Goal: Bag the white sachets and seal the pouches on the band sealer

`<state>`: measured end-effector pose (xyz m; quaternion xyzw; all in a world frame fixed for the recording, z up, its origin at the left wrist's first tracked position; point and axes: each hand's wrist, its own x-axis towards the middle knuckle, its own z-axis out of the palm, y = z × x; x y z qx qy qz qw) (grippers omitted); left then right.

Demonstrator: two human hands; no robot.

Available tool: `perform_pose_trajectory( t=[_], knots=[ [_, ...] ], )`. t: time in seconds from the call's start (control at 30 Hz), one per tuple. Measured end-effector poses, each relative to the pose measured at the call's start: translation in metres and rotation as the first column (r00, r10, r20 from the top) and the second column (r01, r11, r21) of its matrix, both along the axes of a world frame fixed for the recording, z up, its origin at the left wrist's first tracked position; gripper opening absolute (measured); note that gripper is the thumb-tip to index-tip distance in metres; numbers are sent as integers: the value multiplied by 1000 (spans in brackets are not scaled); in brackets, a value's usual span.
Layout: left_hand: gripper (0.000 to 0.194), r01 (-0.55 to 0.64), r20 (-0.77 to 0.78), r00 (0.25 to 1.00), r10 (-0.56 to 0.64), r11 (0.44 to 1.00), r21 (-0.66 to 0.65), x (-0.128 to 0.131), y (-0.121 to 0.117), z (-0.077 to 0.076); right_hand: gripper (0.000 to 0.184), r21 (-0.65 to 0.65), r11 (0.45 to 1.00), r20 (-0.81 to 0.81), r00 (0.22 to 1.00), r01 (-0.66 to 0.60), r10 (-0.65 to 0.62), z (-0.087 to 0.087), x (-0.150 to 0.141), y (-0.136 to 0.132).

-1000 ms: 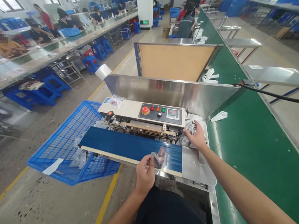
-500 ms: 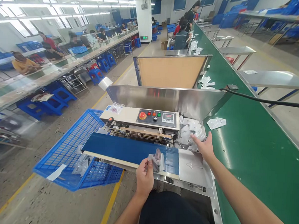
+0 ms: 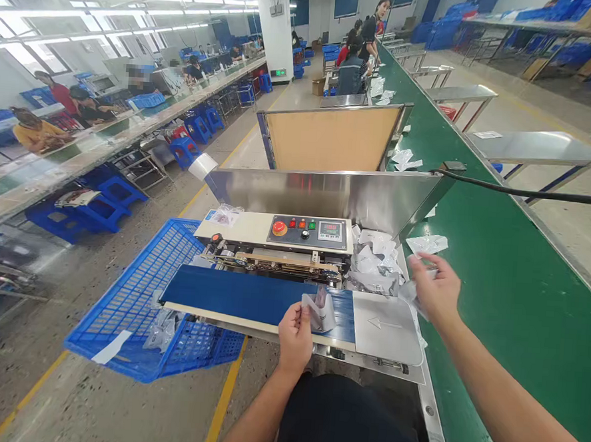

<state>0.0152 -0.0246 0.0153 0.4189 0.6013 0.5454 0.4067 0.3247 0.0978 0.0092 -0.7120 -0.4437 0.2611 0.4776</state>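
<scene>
In the head view, my left hand (image 3: pixel 296 334) pinches the edge of a small plastic bag (image 3: pixel 321 310) over the blue conveyor belt (image 3: pixel 251 298) of a band sealing machine (image 3: pixel 245 228). The bag stands up from the belt, and something dark pinkish shows inside it. My right hand (image 3: pixel 437 288) is at the right, between the machine and the green belt, with its fingers closed on another small bag (image 3: pixel 411 293), partly hidden by the hand. Left of that hand, a pile of similar bags (image 3: pixel 373 259) lies beside the sealer, behind the metal plate (image 3: pixel 386 326).
A blue plastic basket (image 3: pixel 114 310) with several bags inside stands left of the machine. To the right runs a long green conveyor (image 3: pixel 510 314) with a loose bag (image 3: pixel 427 244) on it. A black cable (image 3: pixel 537 194) crosses it. Other people sit and stand farther back.
My right hand has moved right from the edge of the pile, and a bag now shows in its fingers. My left hand still holds its bag, now slightly farther right.
</scene>
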Motion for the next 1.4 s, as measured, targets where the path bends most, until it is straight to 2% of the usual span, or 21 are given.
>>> perform_pose_trajectory(
  t=[0.03,0.1,0.13,0.17,0.23,0.3,0.4,0.53,0.67,0.77,0.87,0.97,1.0,1.03,1.07,1.13,1.17,1.23,1.3,1.33,1.4],
  knots=[
    [56,30,15,999,-30,1000,-1,5,4,0,71,-68,985,-32,988,-156,154,8,-10,-15],
    [57,91,55,994,-90,996,-3,17,12,-3,62,-152,877,-152,888,-455,434,17,-35,-46],
    [58,127,82,989,-126,992,-6,23,16,-5,59,-164,830,-205,841,-534,501,18,-48,-59],
    [58,167,114,980,-165,986,-10,29,20,-8,57,-172,804,-251,814,-569,523,16,-60,-69],
    [60,243,176,956,-236,970,-21,39,27,-14,59,-196,818,-327,823,-540,465,9,-75,-81],
    [61,276,223,941,-253,958,-77,48,35,-21,60,-227,861,-375,857,-455,354,1,-77,-82],
    [59,224,264,951,-159,944,-241,57,53,-33,54,-282,906,-419,890,-315,179,-8,-62,-69],
    [51,184,290,953,-85,925,-333,67,83,-49,43,-381,892,-497,868,-242,24,-15,-49,-42],
    [50,143,295,955,-33,922,-361,62,101,-56,33,-403,871,-520,854,-281,34,-18,-65,-18],
    [52,94,280,960,11,929,-357,40,102,-57,30,-381,868,-533,843,-319,76,-17,-83,-11],
    [49,-1,251,964,91,942,-336,9,90,-51,36,-319,892,-547,831,-320,103,-10,-90,-21],
    [46,-173,156,966,208,962,-209,-13,60,-39,53,-266,909,-544,828,-320,132,4,-92,-43],
    [46,-169,136,972,190,973,-156,-13,49,-34,57,-247,905,-564,811,-347,157,10,-95,-50],
    [46,-98,141,984,113,989,-110,-10,38,-28,59,-220,895,-597,779,-388,191,16,-98,-57],
    [48,29,175,985,-15,996,-78,-4,29,-24,61,-185,881,-636,736,-436,231,22,-103,-63],
    [55,313,299,910,-287,949,-42,16,17,-16,63,-101,857,-684,661,-505,309,32,-115,-70],
    [58,402,358,859,-366,915,-29,27,14,-13,65,-61,859,-672,658,-508,341,34,-119,-72],
    [62,423,435,823,-366,905,-38,44,14,-9,71,-3,897,-597,720,-442,353,33,-123,-73],
    [62,343,466,842,-272,937,-72,53,18,-9,76,10,944,-516,807,-330,287,27,-118,-75],
    [63,305,472,850,-233,949,-81,54,21,-10,76,-6,956,-486,836,-295,254,24,-113,-78],
    [63,276,465,860,-209,958,-80,52,24,-12,73,-72,950,-440,864,-304,243,18,-102,-87]
  ],
)
